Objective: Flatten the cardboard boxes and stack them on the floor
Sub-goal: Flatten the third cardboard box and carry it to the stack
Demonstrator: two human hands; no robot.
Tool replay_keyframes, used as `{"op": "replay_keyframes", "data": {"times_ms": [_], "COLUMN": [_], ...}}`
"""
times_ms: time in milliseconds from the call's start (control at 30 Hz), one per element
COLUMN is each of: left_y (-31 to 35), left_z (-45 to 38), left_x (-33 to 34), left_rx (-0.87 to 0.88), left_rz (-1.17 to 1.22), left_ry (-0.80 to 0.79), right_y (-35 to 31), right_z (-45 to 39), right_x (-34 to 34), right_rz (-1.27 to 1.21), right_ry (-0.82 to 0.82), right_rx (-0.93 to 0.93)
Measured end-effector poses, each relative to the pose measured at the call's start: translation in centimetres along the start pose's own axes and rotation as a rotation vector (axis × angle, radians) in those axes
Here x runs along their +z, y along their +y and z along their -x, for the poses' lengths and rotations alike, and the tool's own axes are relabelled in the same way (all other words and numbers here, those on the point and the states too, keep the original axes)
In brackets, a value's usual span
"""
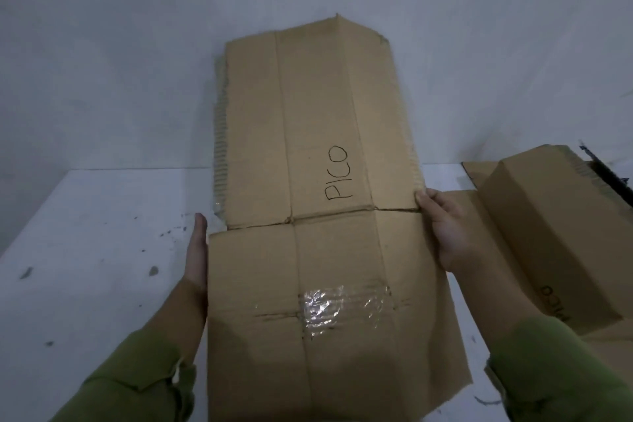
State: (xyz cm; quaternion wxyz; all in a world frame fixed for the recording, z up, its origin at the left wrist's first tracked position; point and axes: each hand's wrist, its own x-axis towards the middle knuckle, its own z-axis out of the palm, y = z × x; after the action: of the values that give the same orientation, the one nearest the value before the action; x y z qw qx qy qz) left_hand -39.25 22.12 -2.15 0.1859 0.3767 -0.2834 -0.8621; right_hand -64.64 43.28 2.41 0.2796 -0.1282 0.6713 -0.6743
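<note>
Beside: unflattened box [548, 233] on table [85, 250]

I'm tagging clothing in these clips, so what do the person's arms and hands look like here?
Both arms wear long olive-green sleeves of soft, creased fabric that end at the wrists: the left sleeve and the right sleeve. The left hand and right hand are bare: no gloves. No rings, watch or markings show.

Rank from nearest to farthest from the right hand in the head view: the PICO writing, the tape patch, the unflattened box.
From the right hand:
1. Unflattened box, just to its right.
2. PICO writing, to its left on the upper panel.
3. Tape patch, lower left on the near panel.
</note>
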Motion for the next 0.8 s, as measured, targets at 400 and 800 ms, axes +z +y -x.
{"op": "replay_keyframes", "data": {"times_ms": [400,800], "left_y": [-2.6,-6.8], "left_z": [-1.2,-4.2], "left_x": [-0.9,-2.4], "left_rx": [0.119,0.359], "left_rz": [-0.464,-1.455], "left_ry": [0.126,0.497], "right_y": [6.9,10.5], "right_z": [1.1,-0.4], "right_x": [-1.6,0.9], "right_rz": [0.494,1.242], "right_ry": [0.160,0.118], "right_rx": [-0.060,0.149]}}
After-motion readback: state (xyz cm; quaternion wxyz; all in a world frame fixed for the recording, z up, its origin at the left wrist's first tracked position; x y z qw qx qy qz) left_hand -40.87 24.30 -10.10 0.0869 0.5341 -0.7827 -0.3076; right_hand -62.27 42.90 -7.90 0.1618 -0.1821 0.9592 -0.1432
